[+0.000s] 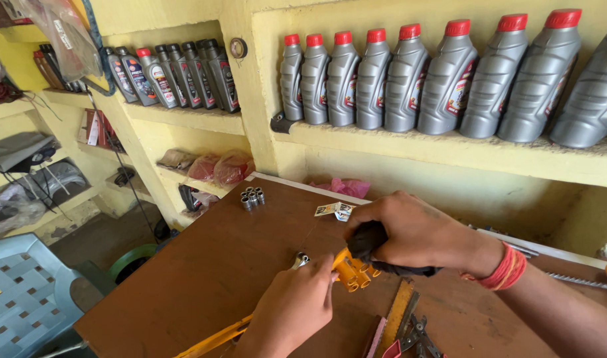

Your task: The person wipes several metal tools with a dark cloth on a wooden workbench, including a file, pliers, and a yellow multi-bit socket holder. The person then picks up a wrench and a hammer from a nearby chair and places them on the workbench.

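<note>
My left hand (295, 301) rests on the brown table (204, 265) with its fingers closed around a small metal socket (301, 259) and the near side of a yellow ribbed tool part (352, 273). My right hand (416, 232) presses a dark cloth (368, 240) onto the top of that yellow part. A red thread band (507, 268) circles my right wrist. A yellow bar (214, 339) runs out from under my left hand toward the table's front edge.
Several small metal sockets (252, 197) stand at the table's far left corner, near a small printed card (334, 210). A ruler (398, 311) and pliers (409, 337) lie by my right forearm. Grey oil bottles (409, 79) line the yellow wall shelves. A blue chair (21, 292) stands left.
</note>
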